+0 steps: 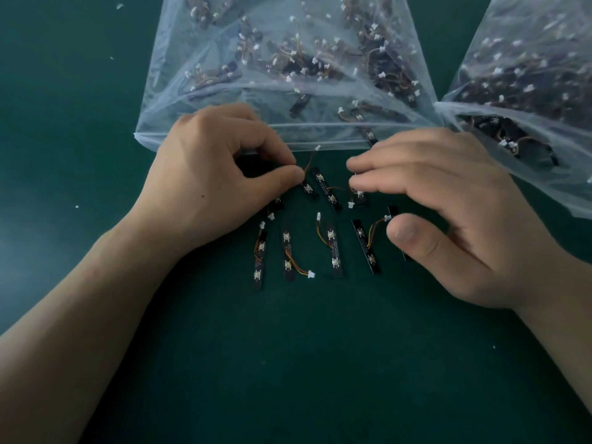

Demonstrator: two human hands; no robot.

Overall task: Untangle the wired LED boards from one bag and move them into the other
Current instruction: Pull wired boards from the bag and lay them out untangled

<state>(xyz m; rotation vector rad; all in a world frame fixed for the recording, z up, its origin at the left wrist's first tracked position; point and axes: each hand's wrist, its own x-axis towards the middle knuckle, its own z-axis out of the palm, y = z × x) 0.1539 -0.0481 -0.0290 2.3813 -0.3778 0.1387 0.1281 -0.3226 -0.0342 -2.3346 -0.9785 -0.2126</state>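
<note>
Several black LED boards with orange-yellow wires and white plugs lie on the green table between my hands; one board sits in the front row. My left hand pinches the end of a board between thumb and forefinger. My right hand hovers over the right side of the group, its fingertips on a wired board; whether they grip it is unclear. A clear plastic bag full of tangled boards lies just beyond my hands. A second clear bag with boards lies at the right.
The dark green table stretches to the left and toward me. A few small white specks lie scattered on it. The two bags touch at the right, near my right hand.
</note>
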